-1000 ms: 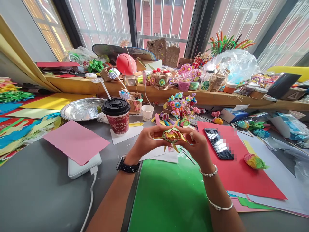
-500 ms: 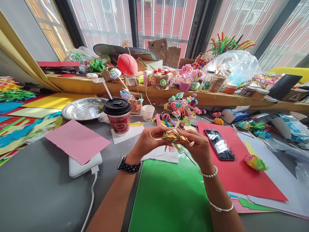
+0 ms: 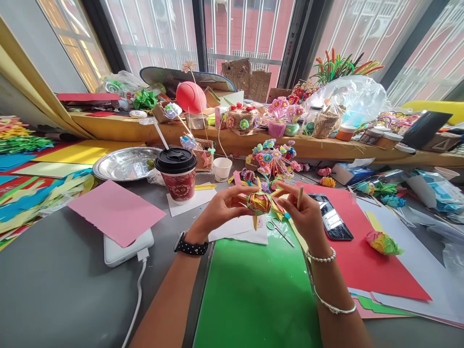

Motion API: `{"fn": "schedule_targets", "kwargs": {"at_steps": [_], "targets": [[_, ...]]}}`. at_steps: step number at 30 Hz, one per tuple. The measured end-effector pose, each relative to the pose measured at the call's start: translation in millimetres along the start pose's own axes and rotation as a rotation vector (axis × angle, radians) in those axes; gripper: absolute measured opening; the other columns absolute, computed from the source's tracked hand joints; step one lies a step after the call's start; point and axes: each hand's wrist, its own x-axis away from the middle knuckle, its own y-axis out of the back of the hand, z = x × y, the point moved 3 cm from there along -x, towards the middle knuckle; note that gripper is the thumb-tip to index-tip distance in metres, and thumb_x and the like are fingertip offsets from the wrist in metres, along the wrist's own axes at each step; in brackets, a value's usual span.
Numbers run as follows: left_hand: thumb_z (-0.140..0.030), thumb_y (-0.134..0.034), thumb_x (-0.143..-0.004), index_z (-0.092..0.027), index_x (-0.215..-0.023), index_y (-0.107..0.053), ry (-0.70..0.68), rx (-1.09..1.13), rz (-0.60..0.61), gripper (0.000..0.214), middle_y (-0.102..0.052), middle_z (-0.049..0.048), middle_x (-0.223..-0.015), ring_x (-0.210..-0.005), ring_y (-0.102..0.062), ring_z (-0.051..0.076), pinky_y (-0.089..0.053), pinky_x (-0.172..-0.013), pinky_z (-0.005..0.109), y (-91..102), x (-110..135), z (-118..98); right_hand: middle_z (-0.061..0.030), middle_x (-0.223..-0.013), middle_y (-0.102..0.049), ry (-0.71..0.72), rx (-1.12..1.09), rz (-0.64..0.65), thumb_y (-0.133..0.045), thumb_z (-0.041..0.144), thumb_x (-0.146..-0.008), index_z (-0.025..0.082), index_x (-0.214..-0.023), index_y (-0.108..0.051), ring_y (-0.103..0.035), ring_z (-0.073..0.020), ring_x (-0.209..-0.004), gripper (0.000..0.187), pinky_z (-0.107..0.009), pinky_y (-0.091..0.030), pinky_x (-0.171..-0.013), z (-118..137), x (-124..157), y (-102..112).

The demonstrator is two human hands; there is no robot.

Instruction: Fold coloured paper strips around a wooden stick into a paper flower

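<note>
A yellow, green and pink paper flower [image 3: 259, 202] is held in the air, with several pointed yellow petals sticking out around it. My left hand [image 3: 221, 210] grips it from the left between thumb and fingers. My right hand [image 3: 306, 217] is closed round a thin pale stick [image 3: 300, 197], which stands up between its fingers. Its fingertips are at the flower's right-hand petals; whether they touch is hard to tell. Below lie small scissors [image 3: 281, 232] on a green mat [image 3: 253, 290], beside white paper [image 3: 235, 231].
To the left stand a lidded cup [image 3: 177, 179], a metal plate [image 3: 125, 163] and pink paper [image 3: 116, 212] over a white power bank [image 3: 128, 251]. On the right, a phone [image 3: 333, 220] and another paper flower [image 3: 383, 242] rest on red paper [image 3: 380, 275]. Crafts crowd the ledge [image 3: 145, 128].
My right hand has moved right, away from the flower's body, and its stick now points upward. The flower stays in my left hand, and the scissors show more fully.
</note>
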Motion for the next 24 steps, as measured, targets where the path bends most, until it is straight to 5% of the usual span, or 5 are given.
{"fn": "schedule_targets", "kwargs": {"at_steps": [5,11,18,24], "targets": [[-0.02,-0.064,-0.066,-0.027,-0.121,-0.036,-0.053,0.1,-0.128,0.063,-0.043,0.0086,-0.121,-0.08,-0.059,0.014,-0.05,-0.071,0.028,3.7,-7,5,0.0006,-0.061,-0.057,0.003,0.032,-0.106,-0.057,0.029,-0.073,0.018,-0.073,-0.062,-0.038,-0.0071,-0.045,0.013,-0.021,-0.033,-0.042,-2,2,0],[-0.021,-0.067,-0.062,-0.024,-0.122,-0.03,-0.055,0.147,-0.278,0.07,-0.031,0.0096,-0.13,-0.096,-0.053,0.017,-0.044,-0.085,0.031,-4.8,-13,15,-0.0009,-0.066,-0.06,0.083,0.124,-0.245,-0.057,0.025,-0.073,0.018,-0.075,-0.06,-0.046,-0.0088,-0.049,0.008,-0.022,-0.037,-0.044,1,8,-7],[-0.026,-0.066,-0.063,-0.022,-0.107,-0.048,-0.119,-0.1,-0.448,0.048,-0.031,0.007,-0.128,-0.107,-0.046,0.021,-0.046,-0.085,0.028,-13.4,-12,17,-0.0035,-0.074,-0.061,0.063,0.116,-0.051,-0.053,0.026,-0.077,0.019,-0.076,-0.058,-0.054,-0.0139,-0.065,0.008,-0.024,-0.041,-0.052,2,8,-19],[-0.027,-0.066,-0.062,-0.022,-0.103,-0.053,-0.119,-0.162,-0.434,0.043,-0.03,0.0061,-0.126,-0.1,-0.051,0.019,-0.046,-0.084,0.029,-1.0,-11,18,-0.0014,-0.068,-0.052,0.074,0.09,0.077,-0.039,0.039,-0.083,0.018,-0.081,-0.056,-0.048,-0.012,-0.059,0.027,-0.023,-0.037,-0.051,1,3,-11]]}}
